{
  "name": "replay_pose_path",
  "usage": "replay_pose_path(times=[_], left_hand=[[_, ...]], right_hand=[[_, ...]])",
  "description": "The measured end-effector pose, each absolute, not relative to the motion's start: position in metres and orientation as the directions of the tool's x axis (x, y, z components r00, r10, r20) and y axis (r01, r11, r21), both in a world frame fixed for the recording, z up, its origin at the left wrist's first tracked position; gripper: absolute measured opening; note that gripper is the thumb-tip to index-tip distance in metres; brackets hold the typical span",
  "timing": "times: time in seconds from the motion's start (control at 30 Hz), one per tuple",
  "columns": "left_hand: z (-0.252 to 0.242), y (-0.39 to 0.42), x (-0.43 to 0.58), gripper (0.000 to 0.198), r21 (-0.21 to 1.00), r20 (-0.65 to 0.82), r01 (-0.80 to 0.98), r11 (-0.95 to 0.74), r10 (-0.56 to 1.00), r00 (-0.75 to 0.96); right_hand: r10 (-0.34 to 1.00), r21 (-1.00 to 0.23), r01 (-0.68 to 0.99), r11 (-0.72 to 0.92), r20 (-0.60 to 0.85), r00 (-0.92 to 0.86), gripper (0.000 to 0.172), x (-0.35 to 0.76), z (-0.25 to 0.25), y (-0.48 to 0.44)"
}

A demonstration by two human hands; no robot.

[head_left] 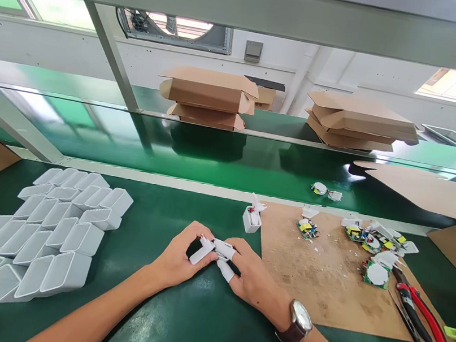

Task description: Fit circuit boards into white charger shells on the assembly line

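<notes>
My left hand (pixel 180 252) is closed on a small white plastic part (pixel 202 250) with a flat tab, low over the middle of the green bench. My right hand (pixel 259 276), with white finger covers on thumb and fingertip, pinches at the same part from the other side. Fingers hide much of it, so its full shape cannot be made out. Just beyond the right hand, a white plastic housing (pixel 252 220) stands upright with white pieces and a bit of circuitry sticking out of its top. Open, hollow white housings (pixel 67 270) lie in rows left of my left hand.
A brown cardboard sheet (pixel 301 279) on the right carries several circuit boards (pixel 377 274), red-handled pliers (pixel 425 312) and tweezers (pixel 414 330). Green conveyor belt (pixel 255 163) runs behind a pale rail. Flat cardboard boxes (pixel 209 91) are stacked beyond. A metal beam crosses overhead.
</notes>
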State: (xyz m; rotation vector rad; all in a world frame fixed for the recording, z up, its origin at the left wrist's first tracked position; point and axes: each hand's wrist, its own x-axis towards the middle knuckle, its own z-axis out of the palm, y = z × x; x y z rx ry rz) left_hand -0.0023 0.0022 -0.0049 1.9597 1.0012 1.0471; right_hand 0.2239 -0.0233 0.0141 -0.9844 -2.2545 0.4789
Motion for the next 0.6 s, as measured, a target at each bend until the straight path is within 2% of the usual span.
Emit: replay_pose_path(times=[0.03, 0.1, 0.17, 0.2, 0.23, 0.3, 0.4, 0.5, 0.6], left_hand=[[-0.006, 0.002, -0.002, 0.026, 0.837, 0.344, 0.302, -0.457, 0.868, 0.358], [-0.009, 0.000, 0.000, 0.053, 0.833, 0.367, 0.302, -0.463, 0.872, 0.323], [-0.010, -0.003, 0.004, 0.090, 0.795, 0.418, 0.322, -0.514, 0.849, 0.323], [-0.010, -0.006, 0.006, 0.101, 0.766, 0.446, 0.341, -0.546, 0.832, 0.330], [-0.010, -0.008, 0.008, 0.105, 0.732, 0.476, 0.361, -0.578, 0.813, 0.337], [-0.007, -0.013, 0.012, 0.094, 0.669, 0.547, 0.385, -0.636, 0.772, 0.324], [-0.003, -0.017, 0.017, 0.076, 0.623, 0.601, 0.404, -0.670, 0.740, 0.301], [0.000, -0.018, 0.019, 0.070, 0.608, 0.592, 0.440, -0.661, 0.747, 0.304], [0.001, -0.017, 0.020, 0.070, 0.538, 0.640, 0.488, -0.687, 0.710, 0.295]], right_hand=[[0.761, -0.586, 0.496, 0.641, 0.403, -0.508, 0.039, 0.223, 0.014, -0.023], [0.823, -0.749, 0.380, 0.543, 0.385, -0.418, 0.036, 0.221, 0.013, -0.022], [0.907, -0.931, 0.178, 0.318, 0.244, -0.342, 0.032, 0.218, 0.012, -0.021], [0.934, -0.983, 0.064, 0.173, 0.143, -0.328, 0.030, 0.217, 0.012, -0.020], [0.942, -0.999, -0.038, 0.034, 0.045, -0.332, 0.030, 0.215, 0.012, -0.020], [0.928, -0.969, -0.185, -0.162, -0.086, -0.364, 0.033, 0.212, 0.013, -0.020], [0.913, -0.918, -0.296, -0.265, -0.141, -0.382, 0.036, 0.209, 0.014, -0.019], [0.902, -0.912, -0.290, -0.291, -0.161, -0.400, 0.038, 0.208, 0.014, -0.019], [0.940, -0.962, -0.206, -0.179, -0.105, -0.324, 0.040, 0.207, 0.014, -0.019]])
